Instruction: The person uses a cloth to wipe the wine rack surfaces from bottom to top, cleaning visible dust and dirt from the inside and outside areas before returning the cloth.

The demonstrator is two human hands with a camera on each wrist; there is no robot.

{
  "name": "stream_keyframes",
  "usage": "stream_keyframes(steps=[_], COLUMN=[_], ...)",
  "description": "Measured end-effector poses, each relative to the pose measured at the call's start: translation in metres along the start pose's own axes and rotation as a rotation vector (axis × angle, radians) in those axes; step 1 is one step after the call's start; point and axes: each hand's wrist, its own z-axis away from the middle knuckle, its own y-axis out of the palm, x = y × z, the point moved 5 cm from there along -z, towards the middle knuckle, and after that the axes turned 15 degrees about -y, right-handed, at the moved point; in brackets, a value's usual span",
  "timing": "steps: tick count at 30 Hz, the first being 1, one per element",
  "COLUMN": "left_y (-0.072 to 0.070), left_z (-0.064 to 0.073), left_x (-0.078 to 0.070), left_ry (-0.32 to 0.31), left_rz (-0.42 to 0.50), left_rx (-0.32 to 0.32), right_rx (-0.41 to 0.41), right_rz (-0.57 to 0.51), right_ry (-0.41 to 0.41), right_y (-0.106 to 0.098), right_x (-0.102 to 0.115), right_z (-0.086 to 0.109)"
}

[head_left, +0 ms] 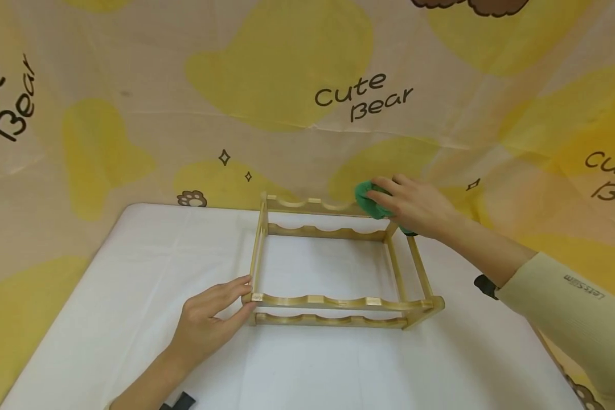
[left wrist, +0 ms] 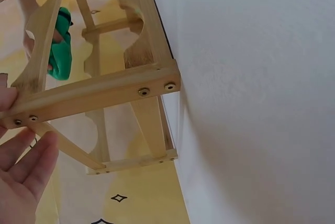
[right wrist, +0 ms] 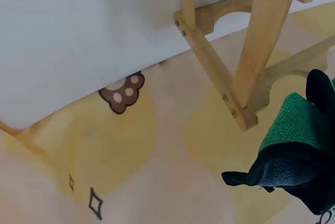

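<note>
A light wooden rack [head_left: 338,302] with scalloped rails stands upright on the white table. My left hand [head_left: 212,313] grips its near left corner, thumb and fingers on either side of the wood. In the left wrist view, the fingers of the left hand [left wrist: 26,156] lie at the end of the bolted side bar [left wrist: 99,96]. My right hand [head_left: 415,205] holds a bunched green cloth [head_left: 371,200] at the far top rail, toward its right end. The right wrist view shows the cloth [right wrist: 296,122] with dark edging, near the rack's scalloped rail; the right hand itself is hidden there.
The white tabletop [head_left: 148,256] extends around the rack. A yellow and beige printed curtain [head_left: 287,85] hangs right behind the table's far edge. Dark straps show at the left wrist [head_left: 179,401] and right wrist [head_left: 486,286].
</note>
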Motion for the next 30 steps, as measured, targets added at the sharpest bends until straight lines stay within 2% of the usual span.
stream_keyframes(steps=[11, 16, 22, 30], left_y=[0.004, 0.005, 0.007, 0.005], left_z=[0.002, 0.001, 0.000, -0.004], left_x=[-0.002, -0.005, -0.008, -0.005], left_ry=[-0.034, -0.013, 0.038, 0.082], left_rz=[-0.001, -0.015, -0.057, -0.027], left_rx=[0.024, 0.031, 0.037, 0.075], right_rx=[-0.126, -0.116, -0.111, -0.098], right_rz=[-0.014, -0.016, -0.021, -0.026], right_ry=[0.058, 0.072, 0.192, 0.281], right_y=[-0.018, -0.021, -0.019, -0.008], right_x=[0.005, 0.013, 0.017, 0.026], right_z=[0.046, 0.069, 0.100, 0.131])
